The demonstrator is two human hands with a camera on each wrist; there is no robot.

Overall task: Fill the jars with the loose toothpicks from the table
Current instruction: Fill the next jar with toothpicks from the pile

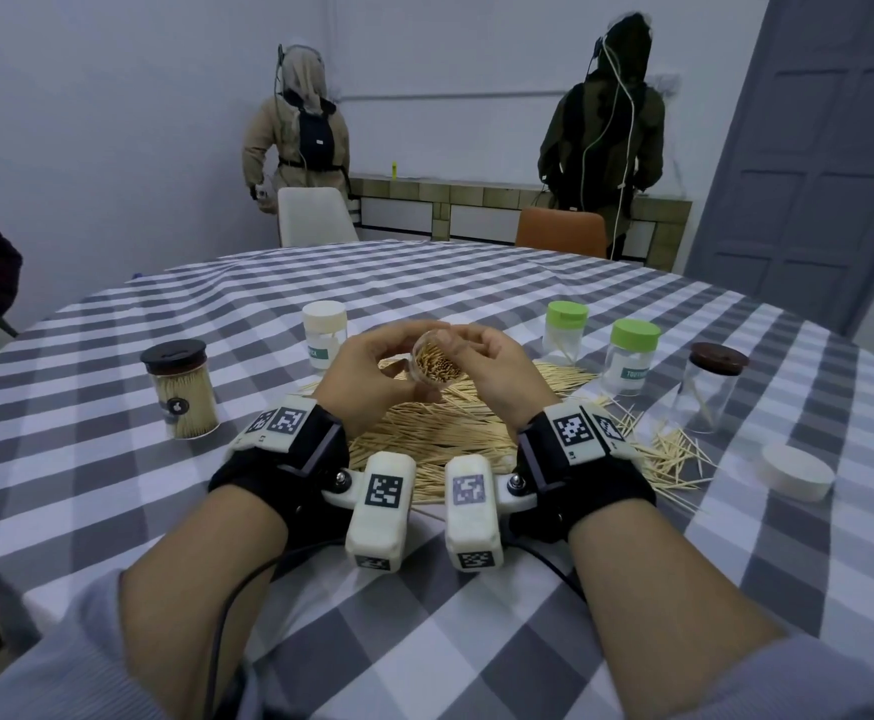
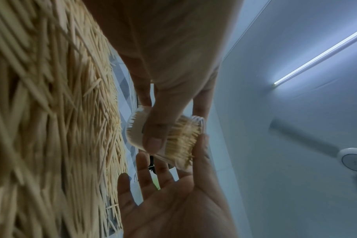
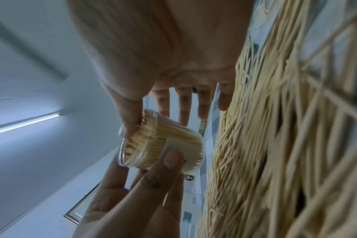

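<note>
Holding a small clear jar (image 1: 435, 362) over the heap of loose toothpicks (image 1: 424, 433) at the middle of the counter (image 1: 112, 324), mouth tipped toward the wearer, packed nearly full of sticks standing on end. Left hand (image 1: 372, 379) clamped on the jar, thumb across its label and fingers behind. Right hand (image 1: 497, 368) mostly spread, fingers straight, thumb laid at the jar's mouth against the tips; grip there apart rather than closed.

Best done, by this reading, with the jar kept tilted so the sticks stay parallel; press tips level with the thumb, tap to settle, then slide further sticks in lengthwise beside the rest rather than across. Work over the heap so that strays fall back on it.

Around the heap:
- At 9 o'clock, a black-lidded jar (image 1: 181, 389), capped and full of toothpicks.
- At 11 o'clock, a white-lidded jar (image 1: 325, 335), seemingly near empty.
- At 1 o'clock, two green-lidded jars (image 1: 565, 332) (image 1: 630, 363), a few sticks visible in the farther one.
- At 2 o'clock, a brown-lidded jar (image 1: 708, 387), clear, with a few sticks inside.
- At 3 o'clock, a loose white lid (image 1: 796, 471) flat on the cloth, likely belonging to the held jar.
</note>
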